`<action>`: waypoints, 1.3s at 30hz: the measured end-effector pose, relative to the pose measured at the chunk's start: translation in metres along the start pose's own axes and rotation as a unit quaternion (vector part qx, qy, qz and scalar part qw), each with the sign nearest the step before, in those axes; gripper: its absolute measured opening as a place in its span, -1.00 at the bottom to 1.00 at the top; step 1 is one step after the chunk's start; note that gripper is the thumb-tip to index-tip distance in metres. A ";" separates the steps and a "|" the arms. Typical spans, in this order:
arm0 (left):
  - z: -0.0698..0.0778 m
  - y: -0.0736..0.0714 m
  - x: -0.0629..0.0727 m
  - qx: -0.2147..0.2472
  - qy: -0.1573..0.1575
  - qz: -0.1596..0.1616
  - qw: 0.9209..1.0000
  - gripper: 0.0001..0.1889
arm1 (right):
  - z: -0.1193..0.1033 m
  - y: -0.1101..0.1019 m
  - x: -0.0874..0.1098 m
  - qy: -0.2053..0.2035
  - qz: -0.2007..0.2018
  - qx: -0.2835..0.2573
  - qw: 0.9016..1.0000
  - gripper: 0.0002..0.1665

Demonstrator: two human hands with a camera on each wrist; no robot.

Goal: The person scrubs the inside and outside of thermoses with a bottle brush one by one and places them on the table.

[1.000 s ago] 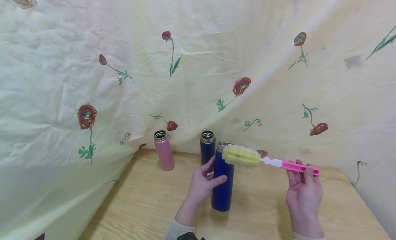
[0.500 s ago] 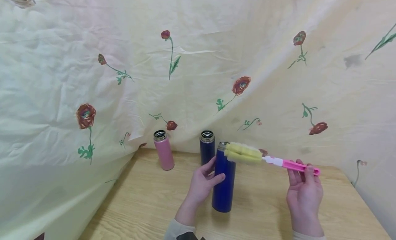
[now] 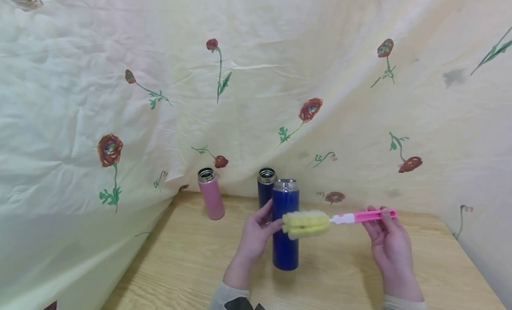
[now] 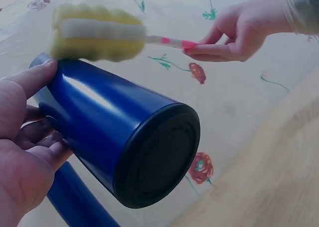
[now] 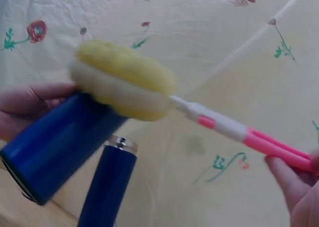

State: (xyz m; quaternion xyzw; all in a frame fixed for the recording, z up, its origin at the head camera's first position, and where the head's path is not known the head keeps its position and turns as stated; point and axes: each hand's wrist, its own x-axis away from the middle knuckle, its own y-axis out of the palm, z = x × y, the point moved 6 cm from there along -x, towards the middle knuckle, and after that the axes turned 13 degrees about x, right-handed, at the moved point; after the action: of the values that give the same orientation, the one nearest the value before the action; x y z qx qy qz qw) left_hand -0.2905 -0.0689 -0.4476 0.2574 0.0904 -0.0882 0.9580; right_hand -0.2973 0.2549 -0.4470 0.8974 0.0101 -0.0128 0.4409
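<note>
Since 1 second ago you have dropped the sponge brush (image 3: 320, 221): its yellow head (image 3: 306, 224) sat level with the mouth of the blue bottle (image 3: 285, 239) in the earlier frames, and now it lies across the bottle's body, lower down near the frame's centre. The bottle's steel rim (image 3: 285, 184) has come clear — nothing covers it now. The pink handle (image 3: 370, 215), which tilted down to the right before, now rises slightly to the right.

The brush's long axis runs almost level across the head view, sponge end pointing left toward your left hand (image 3: 256, 232), handle end pointing right. The blue bottle stands upright on the wooden table (image 3: 184, 265), its long axis vertical and mouth up, just below the middle of the frame.

Your left hand's fingers curl round the bottle's left side, thumb laid on its front. Your right hand (image 3: 390, 248), at lower right, pinches the handle's end between thumb and fingertips.

Behind, 2 more open bottles stand by the flowered cloth (image 3: 120, 101): a pink bottle (image 3: 211, 193) to the left and a dark blue bottle (image 3: 266, 185) just behind the held one.
</note>
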 end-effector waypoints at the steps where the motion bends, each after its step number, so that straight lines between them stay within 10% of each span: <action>1: 0.000 -0.001 0.000 0.003 0.001 0.002 1.000 -0.22 | 0.000 0.000 -0.001 0.001 -0.014 0.023 1.000 -0.86; 8: 0.004 -0.002 0.000 0.019 0.008 0.013 1.000 -0.26 | 0.003 0.003 -0.002 0.014 -0.094 0.221 0.971 -0.71; 13: 0.005 -0.003 0.001 0.022 0.009 0.020 1.000 -0.26 | 0.006 0.004 -0.001 0.019 -0.108 0.269 0.957 -0.69; 18: 0.005 -0.003 0.001 0.029 0.012 0.011 0.999 -0.27 | 0.005 -0.002 -0.003 0.010 -0.086 0.196 0.977 -0.74; 23: 0.002 -0.001 0.002 0.023 0.005 -0.011 1.000 -0.25 | -0.001 -0.011 -0.002 0.009 -0.015 0.004 1.000 -0.86; 29: -0.004 0.002 0.005 0.008 -0.008 -0.047 0.999 -0.22 | -0.003 -0.012 0.004 0.008 0.078 -0.128 0.989 -0.87; 39: -0.004 0.008 0.001 -0.012 -0.006 -0.009 1.000 -0.07 | 0.006 0.004 0.005 -0.031 0.148 -0.124 0.981 -0.87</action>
State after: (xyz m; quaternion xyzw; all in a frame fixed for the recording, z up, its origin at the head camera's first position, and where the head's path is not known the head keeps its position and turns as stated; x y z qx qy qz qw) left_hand -0.2884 -0.0600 -0.4470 0.2440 0.0881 -0.0975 0.9608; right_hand -0.2923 0.2476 -0.4482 0.8263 -0.1347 0.0260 0.5463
